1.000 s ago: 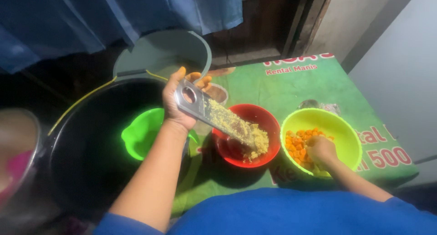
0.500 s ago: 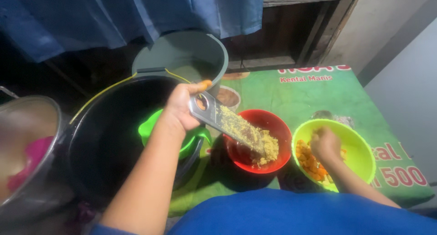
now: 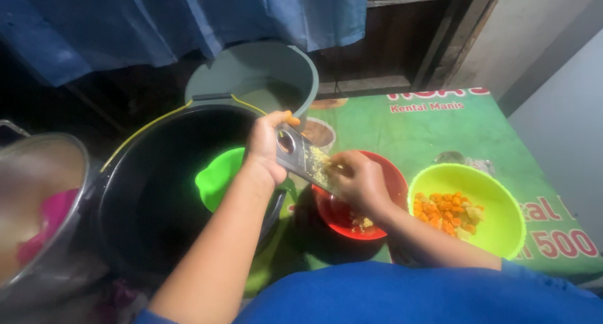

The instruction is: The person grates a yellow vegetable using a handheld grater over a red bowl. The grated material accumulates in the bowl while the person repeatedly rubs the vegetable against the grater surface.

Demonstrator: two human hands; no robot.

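Observation:
My left hand (image 3: 267,149) grips the top end of a flat metal grater (image 3: 303,159), held slanted over a red bowl (image 3: 389,179). Yellow gratings cling to the grater's face and lie in the red bowl. My right hand (image 3: 359,181) presses against the grater's lower part over the red bowl; what it holds is hidden under the fingers. A lime green bowl (image 3: 502,230) with orange and yellow chunks (image 3: 446,212) sits just right of the red bowl.
A big black bucket (image 3: 157,192) with a green scoop (image 3: 217,179) inside stands left. Behind it is a grey bucket (image 3: 257,73). A metal pot (image 3: 38,198) is at far left. A green printed cloth (image 3: 452,129) covers the table; a wall is at right.
My right hand left the lime green bowl and moved up to the grater over the red bowl. The left hand keeps holding the grater.

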